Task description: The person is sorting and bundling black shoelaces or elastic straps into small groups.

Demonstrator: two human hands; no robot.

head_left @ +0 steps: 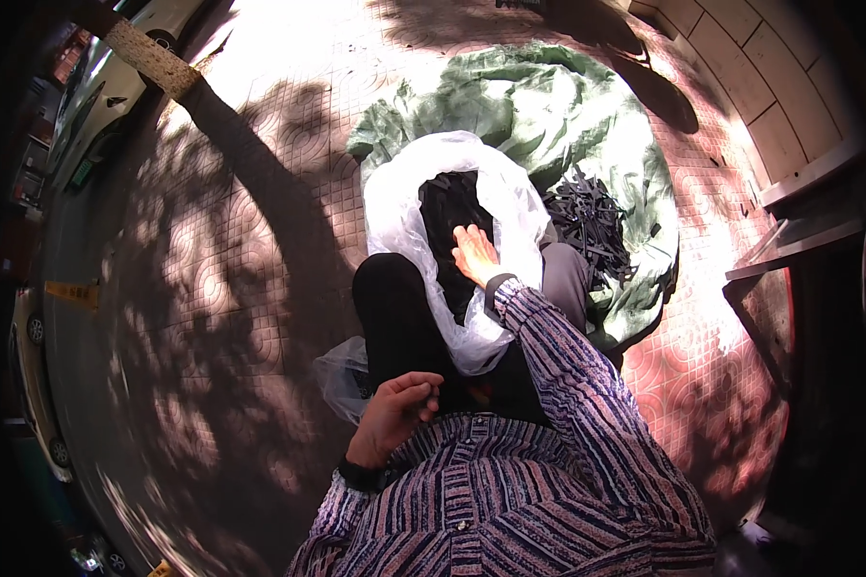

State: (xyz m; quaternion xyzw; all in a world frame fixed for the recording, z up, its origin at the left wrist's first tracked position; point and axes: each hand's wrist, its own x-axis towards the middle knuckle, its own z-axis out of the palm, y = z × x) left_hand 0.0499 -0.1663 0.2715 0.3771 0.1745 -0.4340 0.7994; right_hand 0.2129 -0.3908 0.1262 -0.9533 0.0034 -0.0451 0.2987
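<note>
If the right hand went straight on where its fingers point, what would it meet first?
Most likely the black contents of the white plastic bag: the right hand points over them at the bag's opening, though one view leaves the remaining depth unclear.

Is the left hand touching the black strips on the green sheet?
Apart: the head view shows the white bag between the left hand and black strips.

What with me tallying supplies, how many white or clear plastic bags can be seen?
2. One, a white bag, is between the legs, with the right hand at its opening; the other, a clear bag, is beside the left leg. More may be hidden.
</note>
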